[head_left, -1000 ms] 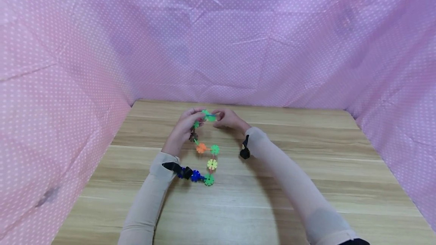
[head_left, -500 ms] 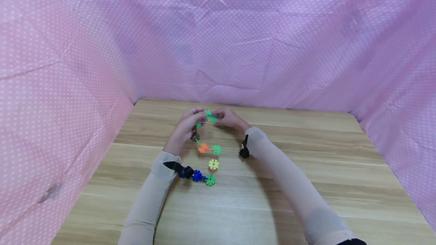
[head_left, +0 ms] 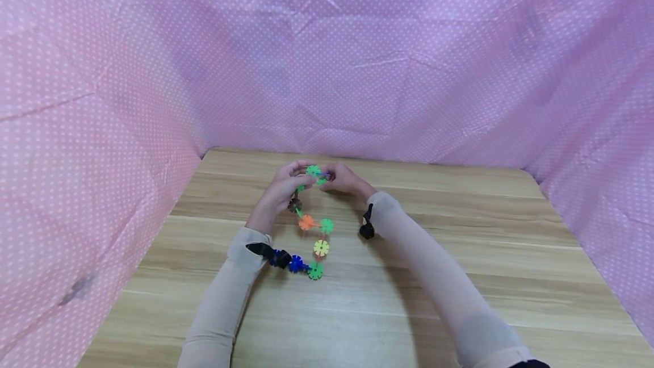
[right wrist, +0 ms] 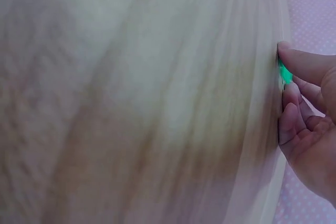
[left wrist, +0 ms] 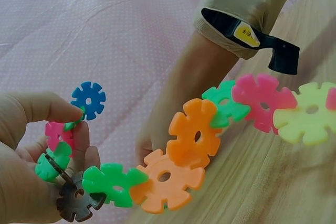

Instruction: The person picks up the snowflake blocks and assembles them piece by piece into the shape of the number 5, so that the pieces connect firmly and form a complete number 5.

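Observation:
A chain of slotted snowflake building discs runs from my hands toward the front of the table. In the head view it shows a brown disc (head_left: 294, 205), an orange disc (head_left: 305, 222), a yellow disc (head_left: 321, 247) and a dark blue disc (head_left: 295, 264), with green ones between. My left hand (head_left: 280, 189) holds the far end, thumb and finger pinching a green disc (left wrist: 74, 120) beside a blue disc (left wrist: 88, 100) and a pink disc (left wrist: 59, 135). Close on its right, my right hand (head_left: 346, 179) pinches a green disc (right wrist: 285, 73), mostly hidden by the fingers.
The wooden table (head_left: 460, 231) reaches back to a pink dotted cloth (head_left: 357, 72) that hangs on the far side and both flanks. A black wrist strap (head_left: 260, 251) on the left sleeve overlaps the chain's near end.
The green disc at the left fingertips has shifted slightly right and turned more face-on. The left thumb has moved a little to the right. The right hand stays nearly in place.

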Motion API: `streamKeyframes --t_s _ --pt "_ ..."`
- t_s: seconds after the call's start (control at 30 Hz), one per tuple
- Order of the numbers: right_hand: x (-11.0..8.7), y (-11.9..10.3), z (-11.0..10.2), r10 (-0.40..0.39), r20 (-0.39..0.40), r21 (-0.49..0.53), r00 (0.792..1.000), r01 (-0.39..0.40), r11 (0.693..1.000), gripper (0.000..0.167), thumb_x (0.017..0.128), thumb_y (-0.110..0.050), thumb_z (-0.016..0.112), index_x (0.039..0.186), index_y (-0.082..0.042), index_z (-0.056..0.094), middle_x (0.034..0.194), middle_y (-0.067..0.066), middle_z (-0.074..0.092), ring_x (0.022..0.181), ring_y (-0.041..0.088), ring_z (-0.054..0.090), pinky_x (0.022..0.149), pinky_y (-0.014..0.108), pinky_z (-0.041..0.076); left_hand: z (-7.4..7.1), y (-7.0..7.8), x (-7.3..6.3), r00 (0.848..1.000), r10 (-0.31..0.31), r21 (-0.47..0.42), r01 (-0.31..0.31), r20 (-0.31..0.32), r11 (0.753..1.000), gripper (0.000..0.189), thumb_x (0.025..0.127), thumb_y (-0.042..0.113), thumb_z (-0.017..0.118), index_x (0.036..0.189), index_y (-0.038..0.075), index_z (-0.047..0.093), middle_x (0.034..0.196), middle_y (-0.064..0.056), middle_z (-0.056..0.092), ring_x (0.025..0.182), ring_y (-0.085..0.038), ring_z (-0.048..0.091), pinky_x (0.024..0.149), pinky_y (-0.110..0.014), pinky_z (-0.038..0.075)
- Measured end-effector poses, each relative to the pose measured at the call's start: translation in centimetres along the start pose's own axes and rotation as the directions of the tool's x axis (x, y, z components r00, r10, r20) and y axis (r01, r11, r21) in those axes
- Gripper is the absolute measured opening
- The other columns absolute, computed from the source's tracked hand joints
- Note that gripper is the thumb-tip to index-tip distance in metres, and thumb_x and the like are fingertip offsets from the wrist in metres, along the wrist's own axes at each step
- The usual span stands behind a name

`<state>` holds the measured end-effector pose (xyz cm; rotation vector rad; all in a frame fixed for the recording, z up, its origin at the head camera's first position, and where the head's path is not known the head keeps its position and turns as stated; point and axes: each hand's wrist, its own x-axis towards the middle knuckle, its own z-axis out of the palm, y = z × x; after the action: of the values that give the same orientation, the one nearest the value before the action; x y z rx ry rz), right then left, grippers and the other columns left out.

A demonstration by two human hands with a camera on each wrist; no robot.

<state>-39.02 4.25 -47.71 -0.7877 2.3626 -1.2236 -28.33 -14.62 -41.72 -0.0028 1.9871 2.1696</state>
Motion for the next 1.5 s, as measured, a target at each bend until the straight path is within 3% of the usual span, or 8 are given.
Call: streamKeyframes --t_s 0.13,0.37,0.57,0.73,0.9,1.0,1.1,1.5 --pt "-0.4 -0.2 0.1 0.019 -0.013 -0.027 1.0 -0.019 0.999 0.029 0.09 -0.008 0.077 0.114 0.001 0.064 0.092 0.006 0.059 0.084 0.015 0.052 0.073 0.022 0.046 0.1 -0.1 0.1 1.0 0.01 0.028 -0.01 -0.013 1.0 0.052 0.093 -0.001 0.064 0.143 0.0 0.05 0.113 0.001 0.059 0.103 -0.012 0.056 0.096 -0.029 0.052" --pt "-2.0 -1.3 0.3 0.036 -0.044 -0.066 0.998 -0.039 0.997 0.025 0.089 -0.003 0.077 0.109 0.001 0.063 0.092 0.007 0.061 0.083 0.014 0.055 0.071 0.022 0.048 0.2 0.0 0.1 0.999 0.014 0.039 -0.012 -0.037 0.999 0.053 0.093 -0.002 0.065 0.144 0.0 0.05 0.114 0.001 0.059 0.104 -0.012 0.057 0.093 -0.027 0.052" --pt "-4.3 -1.5 0.3 0.093 -0.054 0.083 0.994 -0.088 0.993 0.02 0.089 0.003 0.071 0.109 0.003 0.067 0.082 0.003 0.061 0.07 0.012 0.057 0.06 0.02 0.049 0.4 0.0 0.2 0.999 0.004 0.043 -0.002 -0.041 0.999 0.051 0.092 -0.001 0.068 0.14 0.003 0.054 0.118 -0.001 0.059 0.103 -0.013 0.06 0.094 -0.027 0.052" --pt "-5.8 -1.4 -0.1 0.119 -0.086 0.211 0.989 -0.099 0.972 0.023 0.089 0.0 0.071 0.112 0.001 0.067 0.086 0.004 0.066 0.074 0.018 0.064 0.065 0.025 0.056 0.4 -0.1 0.1 0.999 -0.008 0.048 0.009 -0.037 0.999 0.05 0.092 0.001 0.07 0.14 0.006 0.055 0.123 -0.004 0.059 0.105 -0.014 0.061 0.103 -0.035 0.05" --pt "-7.4 -2.5 -0.8 0.117 -0.145 0.315 0.982 -0.066 0.947 0.029 0.092 -0.003 0.069 0.12 0.001 0.065 0.09 0.003 0.068 0.078 0.023 0.068 0.077 0.041 0.062 0.4 0.0 0.0 0.999 -0.019 0.038 0.02 -0.032 0.999 0.051 0.092 0.002 0.07 0.14 0.007 0.055 0.129 -0.007 0.057 0.107 -0.016 0.061 0.11 -0.044 0.046" --pt "-8.2 -3.6 -1.2 0.111 -0.201 0.386 0.973 -0.025 0.922 0.034 0.094 -0.004 0.069 0.126 0.006 0.063 0.088 -0.001 0.067 0.077 0.017 0.067 0.087 0.051 0.061 0.4 0.1 -0.1 0.999 -0.016 0.036 0.017 -0.029 0.999 0.052 0.092 0.002 0.07 0.141 0.006 0.054 0.13 -0.008 0.057 0.107 -0.016 0.061 0.111 -0.044 0.046" --pt "-8.7 -4.3 -1.3 0.096 -0.247 0.441 0.964 0.024 0.897 0.036 0.094 -0.002 0.069 0.127 0.01 0.061 0.086 -0.003 0.068 0.076 0.012 0.067 0.09 0.053 0.06 0.4 0.1 0.0 1.0 -0.009 0.035 0.01 -0.026 0.999 0.053 0.092 0.002 0.069 0.143 0.004 0.051 0.129 -0.007 0.057 0.106 -0.016 0.061 0.11 -0.043 0.046" --pt "-9.3 -5.5 -1.0 0.048 -0.356 0.504 0.933 0.149 0.851 0.031 0.094 0.001 0.068 0.122 0.011 0.061 0.085 -0.004 0.07 0.072 0.009 0.069 0.073 0.03 0.063 0.5 0.1 0.0 0.999 0.007 0.026 -0.006 -0.037 1.0 0.049 0.093 0.0 0.068 0.14 0.003 0.053 0.111 0.002 0.061 0.1 -0.013 0.06 0.097 -0.031 0.051"
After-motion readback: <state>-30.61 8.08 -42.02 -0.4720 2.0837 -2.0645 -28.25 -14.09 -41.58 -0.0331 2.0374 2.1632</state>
